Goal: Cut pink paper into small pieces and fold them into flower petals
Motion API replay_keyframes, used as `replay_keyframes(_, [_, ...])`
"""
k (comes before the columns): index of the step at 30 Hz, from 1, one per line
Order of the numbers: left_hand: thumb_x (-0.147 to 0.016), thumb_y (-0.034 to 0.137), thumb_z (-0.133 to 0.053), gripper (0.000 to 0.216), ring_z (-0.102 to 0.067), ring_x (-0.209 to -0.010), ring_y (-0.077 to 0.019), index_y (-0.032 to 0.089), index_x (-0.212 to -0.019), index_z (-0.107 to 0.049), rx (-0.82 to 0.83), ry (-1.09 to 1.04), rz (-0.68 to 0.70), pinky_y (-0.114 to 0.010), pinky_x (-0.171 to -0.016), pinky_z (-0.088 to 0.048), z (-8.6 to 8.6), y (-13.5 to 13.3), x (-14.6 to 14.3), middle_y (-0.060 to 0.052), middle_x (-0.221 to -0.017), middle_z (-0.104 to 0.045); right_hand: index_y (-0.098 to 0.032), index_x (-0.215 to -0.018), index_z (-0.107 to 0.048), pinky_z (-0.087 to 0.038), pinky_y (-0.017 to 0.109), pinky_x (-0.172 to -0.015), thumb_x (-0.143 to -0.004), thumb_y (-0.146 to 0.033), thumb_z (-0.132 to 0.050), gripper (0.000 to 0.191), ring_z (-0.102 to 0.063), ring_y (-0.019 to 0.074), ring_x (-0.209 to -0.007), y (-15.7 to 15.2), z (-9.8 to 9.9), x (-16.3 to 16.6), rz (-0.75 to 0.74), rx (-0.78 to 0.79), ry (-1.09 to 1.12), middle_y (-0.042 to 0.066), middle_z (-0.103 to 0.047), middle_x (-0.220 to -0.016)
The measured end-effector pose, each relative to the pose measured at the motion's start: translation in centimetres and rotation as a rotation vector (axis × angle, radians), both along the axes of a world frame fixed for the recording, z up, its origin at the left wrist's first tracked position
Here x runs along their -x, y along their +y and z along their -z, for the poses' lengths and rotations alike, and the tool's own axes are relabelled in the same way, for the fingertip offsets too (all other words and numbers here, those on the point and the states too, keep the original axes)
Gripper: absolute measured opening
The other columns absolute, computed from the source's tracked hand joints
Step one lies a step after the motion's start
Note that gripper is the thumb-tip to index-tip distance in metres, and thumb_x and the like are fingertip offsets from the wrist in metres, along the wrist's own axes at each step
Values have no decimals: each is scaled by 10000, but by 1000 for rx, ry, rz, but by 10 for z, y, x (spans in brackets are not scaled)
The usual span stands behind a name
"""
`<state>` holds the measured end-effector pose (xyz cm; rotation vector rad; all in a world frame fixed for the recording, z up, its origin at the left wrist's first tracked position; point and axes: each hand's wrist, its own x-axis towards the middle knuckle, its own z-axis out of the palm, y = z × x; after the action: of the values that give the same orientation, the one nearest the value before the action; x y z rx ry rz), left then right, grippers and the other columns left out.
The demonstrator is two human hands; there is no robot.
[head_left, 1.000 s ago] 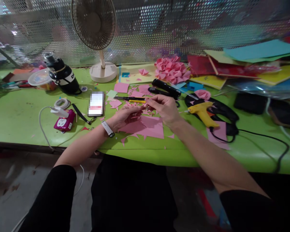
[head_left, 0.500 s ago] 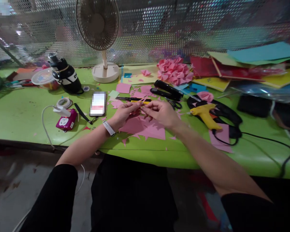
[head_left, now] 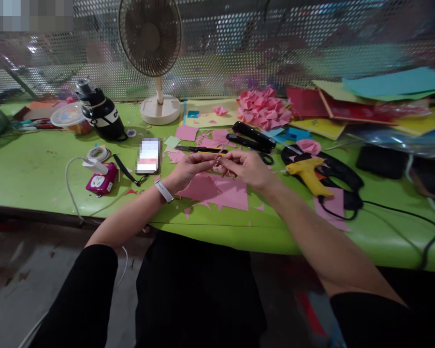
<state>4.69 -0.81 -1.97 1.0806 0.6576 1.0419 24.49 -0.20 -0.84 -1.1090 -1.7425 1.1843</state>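
My left hand [head_left: 190, 170] and my right hand [head_left: 248, 167] meet at the fingertips over the middle of the green table. Between their pinched fingers is a small piece of pink paper [head_left: 219, 159], mostly covered by the fingers. Pink paper sheets [head_left: 226, 191] with ragged cut edges lie just beneath the hands, among small scraps. Behind the fingers rest a box cutter [head_left: 195, 149] and a black stapler [head_left: 253, 137]. Scissors [head_left: 267, 159] lie partly hidden beside my right hand.
A yellow glue gun [head_left: 308, 175] lies to the right, its black cord running off rightward. Folded pink paper pieces [head_left: 263, 108] are heaped at the back. Leftward are a phone [head_left: 148, 155], a purple power adapter [head_left: 101, 180], a black bottle [head_left: 103, 116] and a fan [head_left: 159, 110].
My fingers have shifted slightly around the pink paper, with the fingertips still together. The whole view has moved a little; the tabletop things stay where they were.
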Motion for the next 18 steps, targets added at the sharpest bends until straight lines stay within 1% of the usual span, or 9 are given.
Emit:
replay_keyframes(5, [-657,366,-920,285,-684,-753,-120,169,-827,-804,-90,69,-71,-309,-789,-534,1,1,0,-55,-857,-773,-182,-786,-687,-366,275,-492,-749,-672,-773,499,-520,123,-535,-1,-3,0,-80,23,25,36,-656,-643])
replay_keyframes(12, [-615,414,-934,337,-684,-750,-117,171,-802,-794,-102,55,-100,-301,-773,-548,-4,-3,-3,-53,-852,-772,-183,-840,-720,-391,286,-548,-801,-656,-740,475,-525,121,-581,-2,-2,-2,-148,16,35,30,-667,-704])
replay_keyframes(18, [-630,426,-927,338,-682,-750,-118,169,-797,-782,-124,62,-118,-309,-784,-550,-2,-4,-3,-46,-846,-762,-189,-834,-742,-449,299,-596,-754,-636,-790,457,-570,133,-616,-2,-5,-1,-146,16,59,29,-682,-727])
